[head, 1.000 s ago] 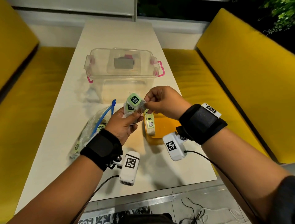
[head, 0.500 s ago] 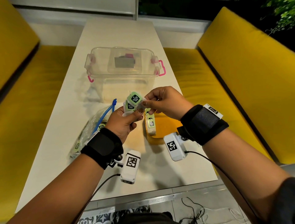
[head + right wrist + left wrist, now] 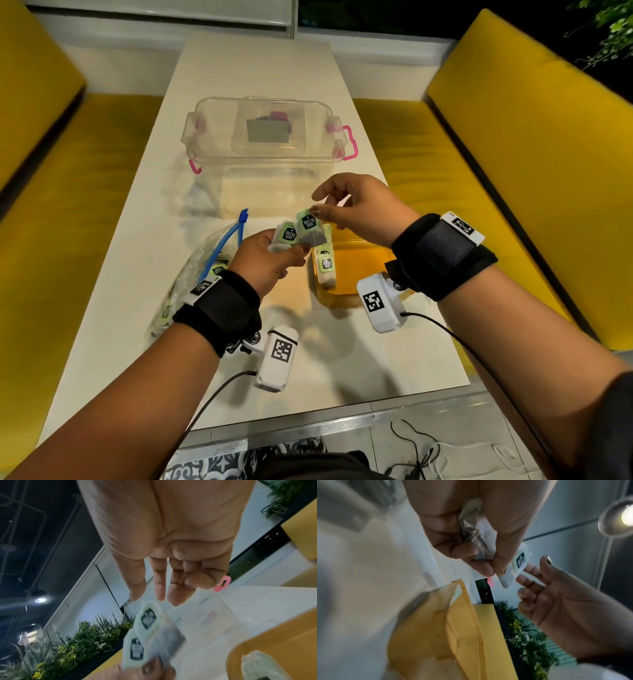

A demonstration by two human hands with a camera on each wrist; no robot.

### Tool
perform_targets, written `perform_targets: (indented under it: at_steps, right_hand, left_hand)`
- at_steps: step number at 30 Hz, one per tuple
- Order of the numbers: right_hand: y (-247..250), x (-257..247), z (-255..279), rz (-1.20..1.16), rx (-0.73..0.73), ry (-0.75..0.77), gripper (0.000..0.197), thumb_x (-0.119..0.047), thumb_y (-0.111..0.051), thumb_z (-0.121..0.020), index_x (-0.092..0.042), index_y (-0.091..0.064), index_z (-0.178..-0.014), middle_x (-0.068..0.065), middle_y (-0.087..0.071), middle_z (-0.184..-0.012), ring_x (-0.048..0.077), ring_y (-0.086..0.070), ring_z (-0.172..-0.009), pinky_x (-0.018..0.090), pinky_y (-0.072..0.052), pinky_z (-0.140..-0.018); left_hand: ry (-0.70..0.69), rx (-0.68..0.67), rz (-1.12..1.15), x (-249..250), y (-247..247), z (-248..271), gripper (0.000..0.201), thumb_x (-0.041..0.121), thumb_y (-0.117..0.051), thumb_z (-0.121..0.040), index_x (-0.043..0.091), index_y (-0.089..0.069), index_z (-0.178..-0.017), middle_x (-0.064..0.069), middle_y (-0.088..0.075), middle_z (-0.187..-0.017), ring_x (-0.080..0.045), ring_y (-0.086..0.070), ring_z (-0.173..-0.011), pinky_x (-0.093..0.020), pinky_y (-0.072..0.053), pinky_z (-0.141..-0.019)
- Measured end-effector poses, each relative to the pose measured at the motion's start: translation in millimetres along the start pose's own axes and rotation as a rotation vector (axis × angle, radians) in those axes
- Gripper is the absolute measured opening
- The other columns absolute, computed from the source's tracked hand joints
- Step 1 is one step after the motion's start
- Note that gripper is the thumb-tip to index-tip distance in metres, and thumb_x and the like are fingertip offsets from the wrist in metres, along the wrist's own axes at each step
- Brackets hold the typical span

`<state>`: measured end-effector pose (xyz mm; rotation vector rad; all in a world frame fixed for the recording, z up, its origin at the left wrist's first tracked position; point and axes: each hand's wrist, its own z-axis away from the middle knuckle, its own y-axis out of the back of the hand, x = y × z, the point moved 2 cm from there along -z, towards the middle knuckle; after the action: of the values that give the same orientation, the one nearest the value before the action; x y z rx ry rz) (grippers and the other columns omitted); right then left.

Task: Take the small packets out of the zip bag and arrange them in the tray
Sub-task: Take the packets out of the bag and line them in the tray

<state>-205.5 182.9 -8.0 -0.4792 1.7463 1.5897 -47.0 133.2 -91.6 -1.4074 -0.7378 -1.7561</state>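
Observation:
My left hand (image 3: 274, 253) grips two small packets with green labels, one (image 3: 287, 234) behind the other (image 3: 308, 222), just left of the yellow tray (image 3: 363, 263). The left wrist view shows their crumpled lower ends (image 3: 474, 531) squeezed between thumb and fingers. My right hand (image 3: 318, 204) hovers over the front packet. Its thumb tip touches the packet's top corner and its index finger is lifted clear. In the right wrist view the fingers (image 3: 159, 592) are straight above both packets (image 3: 147, 619). More packets (image 3: 325, 265) lie along the tray's left side. The zip bag (image 3: 191, 277) lies at the left.
A clear lidded box (image 3: 263, 137) with pink latches stands beyond the hands on the white table (image 3: 342, 359). Yellow bench seats (image 3: 496, 171) flank the table on both sides. The bag's blue zip strip (image 3: 222, 246) points toward the box. Cables trail from both wrist cameras.
My right hand pinched the front packet before; now its index finger has lifted and only the thumb touches. The packets have shifted slightly right, toward the tray.

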Motion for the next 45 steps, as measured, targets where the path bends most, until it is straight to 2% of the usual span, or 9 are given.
perform_targets:
  at_steps: [3, 6, 14, 18, 24, 30, 33, 38, 45]
  right_hand:
    - [-2, -2, -3, 0.147, -0.072, 0.027, 0.015, -0.025, -0.071, -0.084, -0.018, -0.067, -0.097, -0.004, -0.065, -0.084, 0.001, -0.048, -0.061, 0.014, -0.037, -0.058]
    - [-5, 0, -3, 0.217, -0.109, 0.041, 0.005, -0.02, -0.071, -0.083, -0.019, -0.066, -0.084, 0.0, -0.066, -0.081, 0.002, -0.05, -0.06, 0.013, -0.036, -0.055]
    - [4, 27, -7, 0.372, -0.255, -0.106, 0.003, -0.016, -0.065, -0.088, -0.015, -0.068, -0.089, 0.0, -0.067, -0.077, 0.009, -0.062, -0.058, 0.017, -0.041, -0.051]
    - [-11, 40, -9, 0.433, -0.429, -0.178, 0.009, -0.016, -0.065, -0.087, -0.02, -0.065, -0.08, -0.004, -0.069, -0.074, 0.005, -0.063, -0.054, 0.025, -0.052, -0.066]
    - [-42, 48, -15, 0.543, -0.575, -0.236, 0.005, -0.018, -0.063, -0.087, -0.022, -0.065, -0.089, -0.001, -0.075, -0.085, 0.013, -0.07, -0.068, 0.025, -0.052, -0.069]
    - [-44, 50, -25, 0.622, -0.537, -0.266, 0.007, -0.017, -0.064, -0.087, -0.015, -0.069, -0.092, -0.001, -0.063, -0.067, 0.016, -0.061, -0.066, 0.019, -0.043, -0.053]
    - [-46, 56, -28, 0.542, -0.525, -0.329, 0.014, -0.014, -0.061, -0.086, -0.007, -0.072, -0.088, 0.006, -0.072, -0.075, 0.015, -0.06, -0.061, 0.026, -0.053, -0.062]
    - [-50, 62, -30, 0.433, -0.537, -0.394, 0.018, -0.015, -0.058, -0.089, -0.005, -0.072, -0.093, 0.009, -0.075, -0.086, 0.021, -0.07, -0.076, 0.033, -0.059, -0.079]
    - [-45, 58, -27, 0.457, -0.479, -0.383, 0.021, -0.024, -0.061, -0.091, -0.006, -0.07, -0.096, 0.009, -0.074, -0.089, 0.019, -0.068, -0.069, 0.029, -0.057, -0.07]
  left_hand:
    - [-0.008, -0.008, -0.096, -2, 1, -1, 0.013, 0.01, -0.068, -0.085, 0.012, -0.063, -0.097, -0.004, -0.067, -0.078, -0.001, -0.064, -0.062, -0.013, -0.042, -0.049]
    - [0.009, -0.011, -0.122, -4, 3, -1, 0.017, 0.008, -0.067, -0.085, 0.007, -0.063, -0.101, -0.005, -0.067, -0.075, -0.009, -0.062, -0.066, -0.016, -0.042, -0.05]
    - [0.165, 0.076, 0.091, -11, 13, 7, 0.016, 0.022, -0.059, -0.091, 0.014, -0.064, -0.103, 0.001, -0.07, -0.091, -0.012, -0.065, -0.075, -0.025, -0.042, -0.061]
    - [0.177, 0.091, 0.107, -13, 17, 12, 0.013, 0.024, -0.057, -0.092, 0.016, -0.066, -0.097, 0.001, -0.07, -0.09, -0.012, -0.065, -0.074, -0.025, -0.041, -0.061]
    - [0.185, 0.096, 0.105, -14, 21, 14, 0.013, 0.026, -0.055, -0.092, 0.019, -0.066, -0.092, 0.003, -0.071, -0.089, -0.011, -0.065, -0.074, -0.025, -0.041, -0.059]
    - [0.198, 0.086, 0.138, -12, 25, 16, 0.015, 0.025, -0.054, -0.093, 0.018, -0.067, -0.091, 0.002, -0.071, -0.09, -0.013, -0.065, -0.076, -0.026, -0.04, -0.059]
    - [0.204, 0.082, 0.148, -11, 26, 17, 0.017, 0.026, -0.052, -0.093, 0.018, -0.067, -0.09, 0.001, -0.072, -0.089, -0.014, -0.064, -0.075, -0.026, -0.04, -0.059]
    - [0.213, 0.069, 0.155, -11, 27, 18, 0.019, 0.027, -0.053, -0.093, 0.017, -0.068, -0.092, 0.0, -0.072, -0.091, -0.014, -0.064, -0.076, -0.026, -0.04, -0.06]
    - [0.237, 0.053, 0.241, -4, 19, 23, 0.02, 0.016, -0.039, -0.096, 0.014, -0.057, -0.106, -0.007, -0.07, -0.092, -0.016, -0.065, -0.071, -0.023, -0.042, -0.053]
